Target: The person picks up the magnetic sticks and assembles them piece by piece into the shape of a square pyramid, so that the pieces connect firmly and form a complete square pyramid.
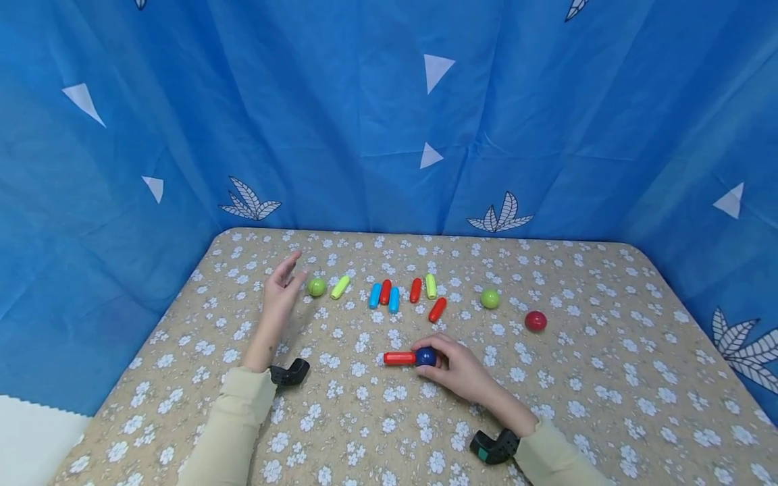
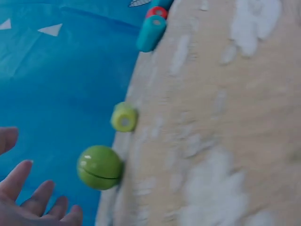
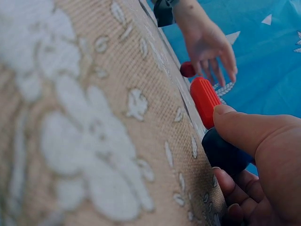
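My right hand (image 1: 456, 366) pinches a dark blue ball (image 1: 425, 356) between thumb and fingers, low over the table. A red ribbed stick (image 1: 399, 358) points left from the ball, its end right against it; in the right wrist view my thumb tip overlaps that end of the stick (image 3: 205, 101). At the left, my left hand (image 1: 283, 282) has its fingers spread and holds nothing. Just right of its fingertips sits a green ball (image 1: 317, 287), also seen in the left wrist view beside a yellow-green stick (image 2: 124, 117).
Several short sticks lie in a loose row toward the back: blue (image 1: 375, 295), red (image 1: 416, 290) and yellow-green (image 1: 431, 286). Another green ball (image 1: 489, 298) and a red ball (image 1: 535, 321) are at the right. A blue curtain (image 1: 365, 121) borders the flower-patterned tablecloth (image 1: 340, 432).
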Tool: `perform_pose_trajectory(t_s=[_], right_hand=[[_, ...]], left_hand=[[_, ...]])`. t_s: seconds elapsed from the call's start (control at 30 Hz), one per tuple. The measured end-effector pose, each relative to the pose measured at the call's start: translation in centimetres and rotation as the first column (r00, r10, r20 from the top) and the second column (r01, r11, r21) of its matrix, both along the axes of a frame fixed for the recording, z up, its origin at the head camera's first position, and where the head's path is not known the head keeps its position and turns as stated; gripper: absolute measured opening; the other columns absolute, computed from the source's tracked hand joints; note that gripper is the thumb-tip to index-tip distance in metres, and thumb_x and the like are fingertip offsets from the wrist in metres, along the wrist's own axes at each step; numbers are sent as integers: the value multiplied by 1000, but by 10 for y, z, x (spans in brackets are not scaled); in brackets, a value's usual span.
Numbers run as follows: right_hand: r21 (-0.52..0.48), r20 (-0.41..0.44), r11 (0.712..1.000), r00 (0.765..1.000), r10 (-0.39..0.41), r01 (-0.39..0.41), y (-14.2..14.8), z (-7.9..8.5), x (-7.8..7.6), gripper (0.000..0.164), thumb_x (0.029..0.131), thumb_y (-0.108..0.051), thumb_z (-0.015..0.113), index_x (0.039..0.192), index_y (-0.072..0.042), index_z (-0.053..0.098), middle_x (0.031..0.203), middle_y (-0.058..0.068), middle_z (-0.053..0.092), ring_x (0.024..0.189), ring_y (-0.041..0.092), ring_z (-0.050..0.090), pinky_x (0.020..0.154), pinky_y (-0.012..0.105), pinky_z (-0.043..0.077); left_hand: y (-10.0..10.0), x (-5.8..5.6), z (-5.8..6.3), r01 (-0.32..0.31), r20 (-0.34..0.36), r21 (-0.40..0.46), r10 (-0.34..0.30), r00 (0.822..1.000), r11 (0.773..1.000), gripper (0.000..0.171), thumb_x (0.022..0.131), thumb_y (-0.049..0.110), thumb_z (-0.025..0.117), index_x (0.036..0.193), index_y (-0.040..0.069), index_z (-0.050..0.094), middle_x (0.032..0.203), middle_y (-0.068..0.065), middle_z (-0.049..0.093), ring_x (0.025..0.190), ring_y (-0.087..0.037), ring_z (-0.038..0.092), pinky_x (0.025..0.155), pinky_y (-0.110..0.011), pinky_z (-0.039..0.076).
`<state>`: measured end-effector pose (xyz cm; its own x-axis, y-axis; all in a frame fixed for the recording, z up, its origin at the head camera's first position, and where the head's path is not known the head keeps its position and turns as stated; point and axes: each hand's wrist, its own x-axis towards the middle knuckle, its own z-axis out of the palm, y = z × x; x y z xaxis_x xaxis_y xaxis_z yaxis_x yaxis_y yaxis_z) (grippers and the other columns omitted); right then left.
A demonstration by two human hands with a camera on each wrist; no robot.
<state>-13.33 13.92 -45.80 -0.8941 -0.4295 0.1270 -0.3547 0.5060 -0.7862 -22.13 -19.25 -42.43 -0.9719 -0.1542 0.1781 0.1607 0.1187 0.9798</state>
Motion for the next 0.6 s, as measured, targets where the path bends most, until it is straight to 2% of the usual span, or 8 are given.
perform_pose_trajectory(t_s=[0.13, 0.23, 0.33, 0.4, 0.5, 0.6], right_hand=[[4, -2, 1000, 1000, 5, -5, 0, 0, -1, 35, 78, -27, 77, 110, -26, 64, 96, -12, 55, 72, 10, 50, 61, 25, 46], [5, -2, 1000, 1000, 1, -1, 1, 0, 0, 35, 78, -28, 76, 110, -26, 64, 97, -12, 55, 72, 10, 50, 60, 25, 46], [8, -2, 1000, 1000, -4, 4, 1, 1, 0, 35, 78, -28, 76, 110, -26, 64, 96, -12, 55, 71, 10, 49, 60, 25, 46], [8, -1, 1000, 1000, -3, 3, 0, 1, 0, 35, 78, -28, 76, 111, -25, 64, 97, -11, 55, 71, 10, 49, 60, 25, 45], [5, -6, 1000, 1000, 1, -1, 0, 1, 0, 35, 78, -27, 76, 111, -24, 64, 97, -10, 55, 71, 10, 49, 60, 25, 45], [4, -14, 1000, 1000, 4, -4, 0, 1, 0, 35, 78, -26, 76, 111, -23, 64, 98, -9, 56, 71, 10, 49, 60, 24, 45]], left_hand=[[2, -4, -12, 78, 71, -32, -76, 995, 996, 52, 94, 12, 58, 141, 5, 39, 147, -11, 31, 135, -26, 23, 107, -39, 22], [3, -5, -18, 128, 85, -78, -121, 989, 989, 52, 92, 7, 59, 140, 3, 40, 147, -14, 30, 135, -27, 23, 108, -36, 21], [4, -6, -21, 150, 95, -160, -136, 986, 976, 50, 90, 2, 60, 137, -1, 43, 144, -19, 33, 133, -30, 29, 106, -35, 26], [4, -6, -23, 151, 99, -243, -130, 987, 958, 46, 90, 0, 60, 134, -3, 46, 139, -22, 39, 128, -32, 36, 103, -37, 30], [3, -5, -24, 125, 90, -371, -98, 991, 920, 40, 88, 0, 61, 127, -3, 54, 131, -23, 48, 120, -34, 45, 98, -41, 38], [4, -4, -23, 100, 74, -446, -74, 994, 890, 36, 87, 0, 63, 123, -2, 58, 126, -23, 52, 114, -35, 50, 93, -43, 42]])
